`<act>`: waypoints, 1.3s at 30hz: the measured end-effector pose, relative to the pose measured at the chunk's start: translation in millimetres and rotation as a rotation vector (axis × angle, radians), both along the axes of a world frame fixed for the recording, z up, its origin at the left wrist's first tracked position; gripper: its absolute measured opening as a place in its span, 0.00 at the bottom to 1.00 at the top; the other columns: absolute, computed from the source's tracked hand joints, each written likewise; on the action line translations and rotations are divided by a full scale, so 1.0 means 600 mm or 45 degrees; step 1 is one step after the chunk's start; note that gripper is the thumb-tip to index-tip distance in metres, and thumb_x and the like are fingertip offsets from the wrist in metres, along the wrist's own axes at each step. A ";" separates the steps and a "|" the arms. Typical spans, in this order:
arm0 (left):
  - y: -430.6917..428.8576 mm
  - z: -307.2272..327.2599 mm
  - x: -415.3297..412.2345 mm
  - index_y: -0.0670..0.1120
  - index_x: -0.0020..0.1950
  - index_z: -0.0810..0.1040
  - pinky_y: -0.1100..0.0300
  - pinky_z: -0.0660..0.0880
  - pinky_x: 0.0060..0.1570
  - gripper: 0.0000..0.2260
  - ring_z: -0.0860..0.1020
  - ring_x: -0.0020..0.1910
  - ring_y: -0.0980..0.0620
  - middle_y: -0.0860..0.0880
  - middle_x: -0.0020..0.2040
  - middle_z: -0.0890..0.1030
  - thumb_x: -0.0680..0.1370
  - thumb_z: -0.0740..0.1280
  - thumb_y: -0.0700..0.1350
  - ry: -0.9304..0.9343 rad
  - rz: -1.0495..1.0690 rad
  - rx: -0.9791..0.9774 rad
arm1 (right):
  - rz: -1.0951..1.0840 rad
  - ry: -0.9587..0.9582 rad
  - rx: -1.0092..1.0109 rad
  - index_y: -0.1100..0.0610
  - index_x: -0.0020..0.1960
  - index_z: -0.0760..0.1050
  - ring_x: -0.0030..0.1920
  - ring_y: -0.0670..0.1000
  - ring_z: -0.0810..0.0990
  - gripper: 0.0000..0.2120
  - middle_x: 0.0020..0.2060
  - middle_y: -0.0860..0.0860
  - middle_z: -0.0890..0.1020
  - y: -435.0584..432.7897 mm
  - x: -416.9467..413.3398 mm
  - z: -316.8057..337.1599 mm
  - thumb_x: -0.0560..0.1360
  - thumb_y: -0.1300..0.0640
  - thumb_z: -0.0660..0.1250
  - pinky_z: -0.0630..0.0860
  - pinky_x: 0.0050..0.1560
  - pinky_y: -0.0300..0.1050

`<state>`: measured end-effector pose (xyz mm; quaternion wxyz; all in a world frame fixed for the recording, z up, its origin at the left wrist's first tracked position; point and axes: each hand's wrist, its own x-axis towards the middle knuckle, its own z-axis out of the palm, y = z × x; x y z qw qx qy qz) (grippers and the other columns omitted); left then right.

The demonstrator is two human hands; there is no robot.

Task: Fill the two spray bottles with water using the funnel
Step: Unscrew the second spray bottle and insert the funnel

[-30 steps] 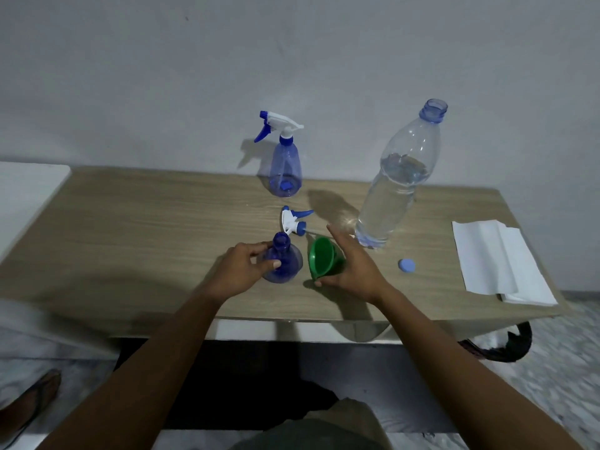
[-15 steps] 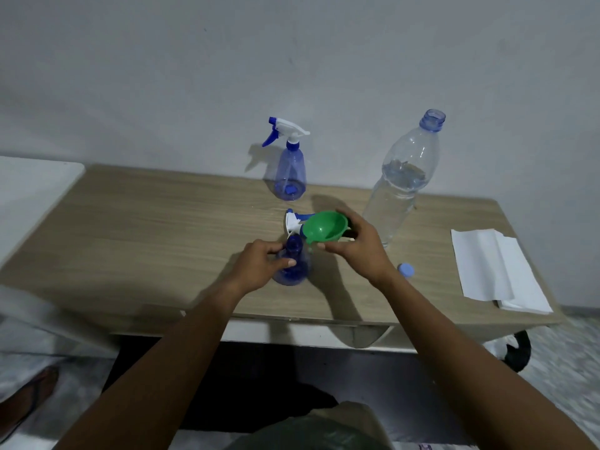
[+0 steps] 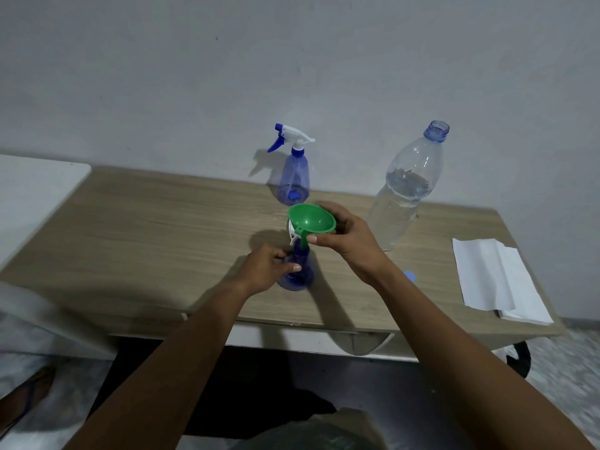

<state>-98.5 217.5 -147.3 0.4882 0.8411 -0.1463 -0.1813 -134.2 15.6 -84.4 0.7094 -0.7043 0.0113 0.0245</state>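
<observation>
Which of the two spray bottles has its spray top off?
The near spray bottle, held by the left hand. The far spray bottle by the wall keeps its white trigger top.

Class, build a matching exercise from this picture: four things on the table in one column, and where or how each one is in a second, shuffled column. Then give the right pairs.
Things
1. green funnel
2. far spray bottle
3. water bottle
4. paper towels

States
A. uncapped, partly full
B. lying flat at the table's right end
C. held in the right hand, spout at the near bottle's neck
D. trigger head on, near the wall

Pairs: 1-C, 2-D, 3-A, 4-B
</observation>
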 end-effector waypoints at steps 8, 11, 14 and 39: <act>-0.001 0.010 -0.003 0.45 0.58 0.84 0.77 0.72 0.43 0.13 0.83 0.53 0.51 0.47 0.52 0.86 0.74 0.76 0.39 -0.013 -0.007 0.013 | 0.047 0.014 -0.305 0.54 0.73 0.72 0.63 0.50 0.82 0.41 0.63 0.51 0.82 0.005 0.003 -0.025 0.63 0.65 0.84 0.78 0.67 0.52; -0.004 0.012 -0.007 0.45 0.57 0.84 0.78 0.71 0.40 0.12 0.83 0.54 0.50 0.46 0.52 0.86 0.74 0.76 0.39 -0.002 0.034 0.015 | 0.051 -0.023 -0.360 0.52 0.72 0.71 0.64 0.49 0.81 0.41 0.64 0.52 0.81 0.008 -0.003 -0.028 0.63 0.66 0.84 0.77 0.68 0.53; -0.012 0.010 -0.011 0.46 0.58 0.84 0.80 0.68 0.37 0.12 0.82 0.53 0.52 0.49 0.53 0.86 0.75 0.75 0.43 -0.034 0.044 0.044 | 0.038 -0.053 -0.385 0.47 0.73 0.69 0.65 0.49 0.79 0.44 0.65 0.51 0.80 0.005 -0.008 -0.032 0.63 0.64 0.84 0.79 0.65 0.52; -0.115 0.033 -0.045 0.59 0.45 0.74 0.53 0.77 0.51 0.16 0.82 0.45 0.54 0.55 0.43 0.83 0.72 0.77 0.41 -0.026 0.305 0.095 | -0.677 -0.346 -0.459 0.46 0.74 0.59 0.60 0.46 0.80 0.51 0.62 0.47 0.80 -0.198 0.049 0.043 0.61 0.53 0.86 0.75 0.58 0.37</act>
